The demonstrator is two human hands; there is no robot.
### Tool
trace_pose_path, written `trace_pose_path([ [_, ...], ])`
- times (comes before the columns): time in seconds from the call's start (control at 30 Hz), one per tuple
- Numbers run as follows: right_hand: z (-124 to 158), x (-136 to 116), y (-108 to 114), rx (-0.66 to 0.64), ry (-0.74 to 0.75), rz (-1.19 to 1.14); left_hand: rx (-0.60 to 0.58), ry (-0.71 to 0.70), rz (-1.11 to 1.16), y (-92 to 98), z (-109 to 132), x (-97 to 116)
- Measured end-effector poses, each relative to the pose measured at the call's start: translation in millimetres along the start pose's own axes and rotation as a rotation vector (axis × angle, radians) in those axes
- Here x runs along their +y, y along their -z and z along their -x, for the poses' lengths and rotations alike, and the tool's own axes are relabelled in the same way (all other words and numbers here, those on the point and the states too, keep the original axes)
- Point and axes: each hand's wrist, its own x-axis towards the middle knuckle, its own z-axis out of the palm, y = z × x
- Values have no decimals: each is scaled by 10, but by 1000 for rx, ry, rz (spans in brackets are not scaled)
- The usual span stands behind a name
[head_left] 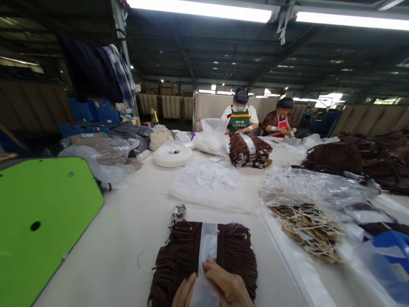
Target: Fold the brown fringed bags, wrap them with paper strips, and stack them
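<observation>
A dark brown fringed bag lies on the table in front of me, with small metal eyelets along its top edge. Down its middle runs a translucent white strip, whose loose lower end stands up off the bag. My right hand grips this strip from the right, fingertips bent over it. On the left, my left hand rests on the fringe with fingers stretched out along the strip's edge. Its lower part is cut off by the frame. A small metal clasp sits at the bag's top left.
A green board stands at left. Beyond the bag lie a clear plastic bag, a white tape roll and another strip-wrapped fringed bag. Corded tags and a blue container are at right. Two co-workers sit opposite.
</observation>
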Motion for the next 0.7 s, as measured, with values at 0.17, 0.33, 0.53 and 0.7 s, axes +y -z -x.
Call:
trace_pose_path([
  [0.17,139,112,-53,-64,151,185,-44,-106,-46,-47,88,-52],
  [0.33,280,266,-69,-111,275,267,-54,-50,-48,-14,180,-169],
  [0.53,284,182,-34,-195,254,280,2,-21,32,132,52,-126],
  [0.7,287,113,-10,-270,252,274,-21,-128,84,207,-156,-95],
])
